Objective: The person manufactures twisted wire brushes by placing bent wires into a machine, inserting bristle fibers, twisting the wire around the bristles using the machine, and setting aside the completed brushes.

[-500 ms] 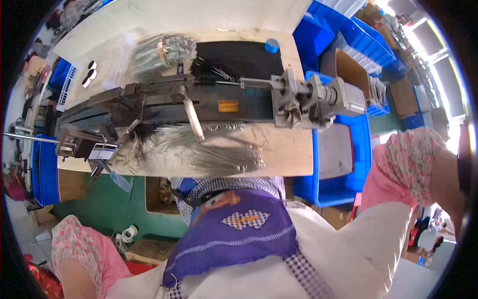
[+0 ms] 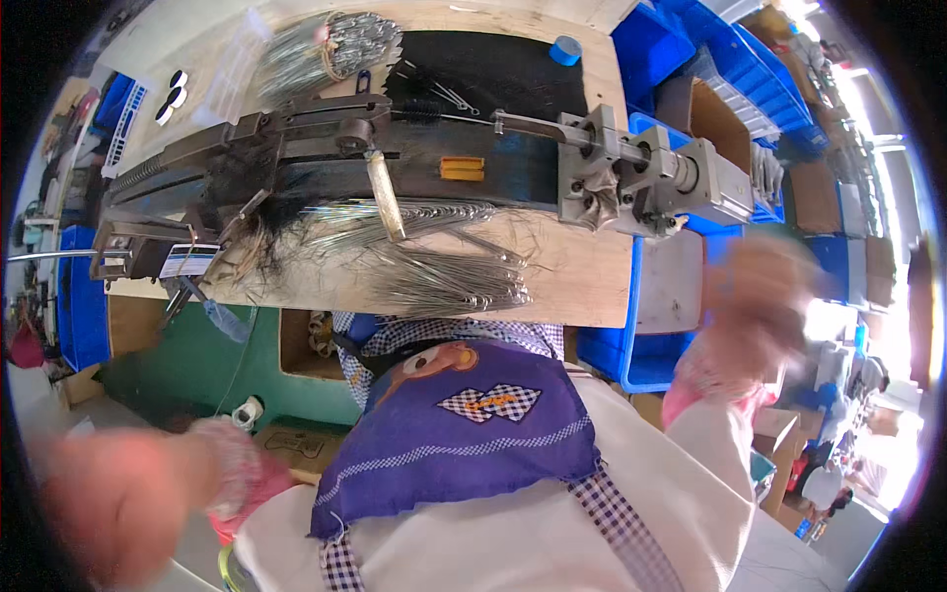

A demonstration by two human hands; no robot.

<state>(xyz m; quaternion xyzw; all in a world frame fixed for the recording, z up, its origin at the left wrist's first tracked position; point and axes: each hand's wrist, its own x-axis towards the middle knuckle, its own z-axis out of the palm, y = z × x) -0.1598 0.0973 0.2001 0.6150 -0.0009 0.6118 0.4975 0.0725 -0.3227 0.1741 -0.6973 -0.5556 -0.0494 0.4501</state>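
My left hand is at the lower left, away from the bench and smeared by motion. My right hand, also blurred, is to the right of the bench, close to a blue bin. The fingers of both are too smeared to read, and nothing held can be made out. In front of me a long metal bench machine lies across the worktop, with a pale lever handle at its middle and a motor at its right end. A straight wire with dark bristles runs along it.
Looped metal wires lie in a pile at the worktop's front edge. A tied wire bundle sits behind the machine, beside a black mat and a blue tape roll. A metal rod juts out left. Cardboard box at right.
Both hands have come into view, the left at the lower left and the right beside the bench. The head view has shifted, so the bench sits higher in the picture.
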